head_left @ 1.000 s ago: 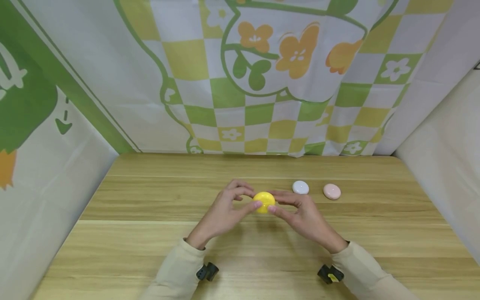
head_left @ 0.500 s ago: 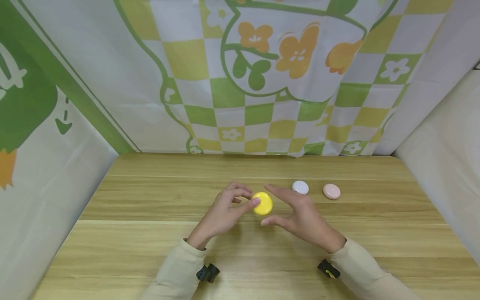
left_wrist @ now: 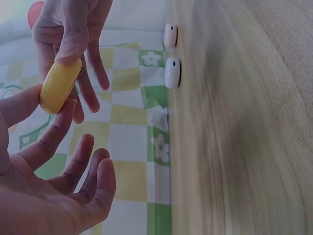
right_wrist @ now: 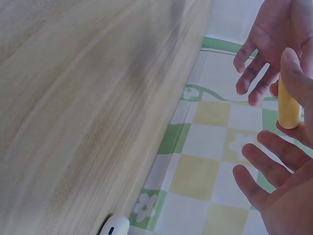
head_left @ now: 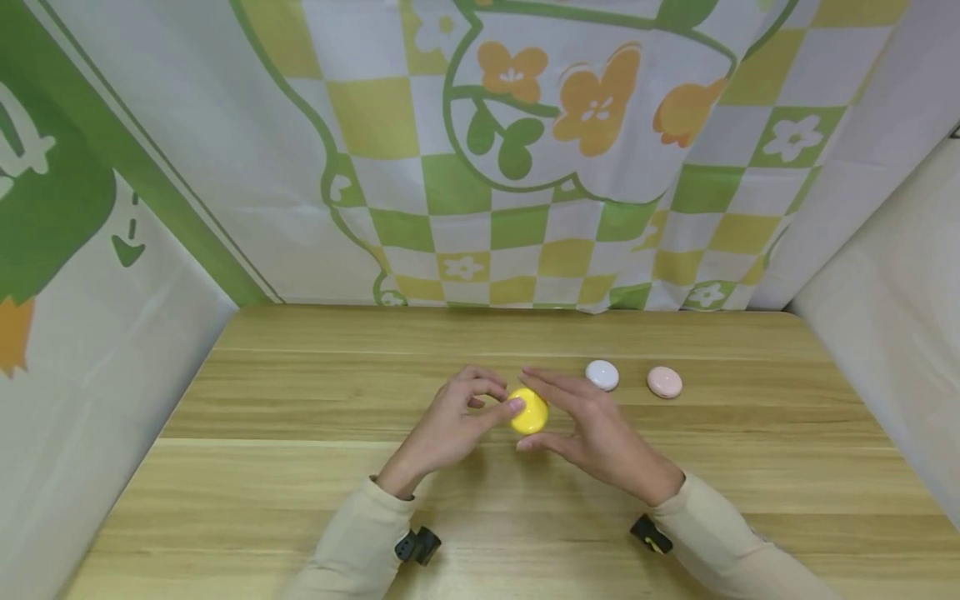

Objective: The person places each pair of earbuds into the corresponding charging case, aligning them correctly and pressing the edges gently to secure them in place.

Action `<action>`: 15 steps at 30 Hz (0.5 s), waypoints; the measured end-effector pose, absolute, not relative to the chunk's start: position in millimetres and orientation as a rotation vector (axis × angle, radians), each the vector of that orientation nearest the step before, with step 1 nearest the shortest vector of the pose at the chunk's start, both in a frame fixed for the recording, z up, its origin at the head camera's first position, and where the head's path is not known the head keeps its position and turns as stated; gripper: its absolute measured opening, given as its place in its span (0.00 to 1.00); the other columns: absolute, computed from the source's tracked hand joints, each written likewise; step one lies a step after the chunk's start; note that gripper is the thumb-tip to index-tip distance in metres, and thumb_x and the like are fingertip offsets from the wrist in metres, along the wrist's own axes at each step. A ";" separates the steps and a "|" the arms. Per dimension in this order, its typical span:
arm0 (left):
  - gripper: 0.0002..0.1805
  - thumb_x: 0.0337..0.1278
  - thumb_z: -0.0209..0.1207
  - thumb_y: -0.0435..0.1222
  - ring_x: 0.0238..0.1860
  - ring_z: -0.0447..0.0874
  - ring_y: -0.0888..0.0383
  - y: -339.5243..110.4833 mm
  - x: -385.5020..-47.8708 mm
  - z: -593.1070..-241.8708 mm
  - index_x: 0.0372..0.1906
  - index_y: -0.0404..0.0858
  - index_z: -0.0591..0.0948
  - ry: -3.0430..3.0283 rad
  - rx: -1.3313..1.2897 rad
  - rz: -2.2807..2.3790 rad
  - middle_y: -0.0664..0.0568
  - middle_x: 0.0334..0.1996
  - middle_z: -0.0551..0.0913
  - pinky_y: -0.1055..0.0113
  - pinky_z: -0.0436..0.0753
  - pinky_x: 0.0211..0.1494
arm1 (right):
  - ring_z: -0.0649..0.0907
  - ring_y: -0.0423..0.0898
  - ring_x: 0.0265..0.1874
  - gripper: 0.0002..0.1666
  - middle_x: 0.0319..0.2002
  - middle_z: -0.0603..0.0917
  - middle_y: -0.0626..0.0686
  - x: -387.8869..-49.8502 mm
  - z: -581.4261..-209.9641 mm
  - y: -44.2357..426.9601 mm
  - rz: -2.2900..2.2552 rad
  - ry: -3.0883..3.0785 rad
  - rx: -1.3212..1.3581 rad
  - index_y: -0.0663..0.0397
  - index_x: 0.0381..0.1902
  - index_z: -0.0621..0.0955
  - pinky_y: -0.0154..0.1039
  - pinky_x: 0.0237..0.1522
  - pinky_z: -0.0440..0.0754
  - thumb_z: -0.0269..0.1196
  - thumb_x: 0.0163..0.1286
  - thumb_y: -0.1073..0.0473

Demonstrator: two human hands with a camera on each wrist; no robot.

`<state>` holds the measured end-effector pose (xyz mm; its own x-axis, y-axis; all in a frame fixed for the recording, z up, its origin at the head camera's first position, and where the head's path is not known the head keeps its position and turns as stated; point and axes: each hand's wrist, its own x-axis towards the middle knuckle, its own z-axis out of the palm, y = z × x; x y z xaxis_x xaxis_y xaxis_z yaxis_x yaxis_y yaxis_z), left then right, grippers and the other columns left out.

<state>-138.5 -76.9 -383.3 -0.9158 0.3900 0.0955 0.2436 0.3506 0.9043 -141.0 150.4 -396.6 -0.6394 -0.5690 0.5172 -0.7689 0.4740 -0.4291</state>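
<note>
A glossy yellow round disc [head_left: 533, 416], thick with rounded edges, is held above the table. My left hand [head_left: 448, 423] pinches its left side between thumb and index finger; the other fingers are spread loosely in the left wrist view. My right hand [head_left: 600, 427] stands around the disc's right side, its straight fingers along the upper edge and its thumb just below the lower edge. Whether the right thumb touches is unclear. In the right wrist view the yellow disc [right_wrist: 289, 108] appears edge-on, partly hidden by a thumb.
A white disc [head_left: 602, 375] and a pink disc [head_left: 664, 382] of similar shape lie on the wooden table [head_left: 300, 500], beyond the right hand. Each shows a small dark slot in its side in the left wrist view. A patterned cloth [head_left: 517, 225] hangs behind the table.
The right hand let go of the disc's right side and spread its thumb and fingers apart, then moved slightly in around it. The left hand keeps its pinch; the disc has tilted slightly.
</note>
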 end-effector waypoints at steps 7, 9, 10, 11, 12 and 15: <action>0.13 0.69 0.63 0.44 0.57 0.75 0.48 -75.0 -138.9 -385.6 0.37 0.38 0.87 2.473 0.577 1.606 0.44 0.54 0.78 0.47 0.76 0.59 | 0.79 0.56 0.63 0.43 0.66 0.77 0.59 -140.2 -397.5 152.4 0.944 -2.467 1.112 0.62 0.65 0.78 0.51 0.61 0.79 0.79 0.54 0.50; 0.14 0.69 0.63 0.44 0.57 0.75 0.48 -74.6 -139.2 -386.7 0.36 0.38 0.87 2.475 0.572 1.605 0.43 0.53 0.78 0.47 0.76 0.59 | 0.79 0.56 0.63 0.43 0.66 0.77 0.59 -140.1 -397.8 152.8 0.950 -2.466 1.108 0.61 0.65 0.79 0.51 0.60 0.79 0.79 0.54 0.50; 0.14 0.69 0.63 0.45 0.57 0.75 0.48 -74.4 -139.3 -387.3 0.36 0.38 0.87 2.479 0.570 1.603 0.44 0.53 0.78 0.47 0.77 0.59 | 0.79 0.56 0.63 0.42 0.66 0.77 0.59 -140.0 -397.9 153.0 0.951 -2.465 1.107 0.61 0.65 0.79 0.51 0.60 0.79 0.79 0.54 0.51; 0.13 0.69 0.63 0.44 0.57 0.75 0.48 -74.3 -139.5 -387.7 0.36 0.38 0.87 2.481 0.567 1.601 0.44 0.53 0.79 0.47 0.77 0.59 | 0.79 0.56 0.63 0.42 0.66 0.77 0.59 -140.0 -398.0 153.1 0.951 -2.467 1.106 0.61 0.65 0.79 0.51 0.60 0.79 0.79 0.55 0.51; 0.13 0.69 0.63 0.45 0.56 0.75 0.49 -74.2 -139.6 -388.0 0.36 0.38 0.87 2.482 0.566 1.600 0.45 0.52 0.79 0.47 0.77 0.59 | 0.79 0.56 0.63 0.42 0.66 0.77 0.59 -139.9 -398.3 153.2 0.951 -2.468 1.104 0.60 0.65 0.79 0.51 0.60 0.79 0.79 0.55 0.51; 0.13 0.69 0.63 0.44 0.56 0.75 0.49 -74.3 -139.7 -388.3 0.36 0.38 0.87 2.485 0.567 1.596 0.45 0.52 0.78 0.48 0.77 0.59 | 0.79 0.55 0.63 0.41 0.66 0.77 0.58 -139.7 -398.7 153.4 0.950 -2.473 1.097 0.59 0.66 0.79 0.51 0.60 0.79 0.78 0.56 0.50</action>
<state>-139.7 -74.3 -388.3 -0.9203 0.3811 0.0885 0.2390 0.3683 0.8985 -139.7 153.4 -398.7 -0.6755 -0.5576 0.4825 -0.7372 0.4973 -0.4574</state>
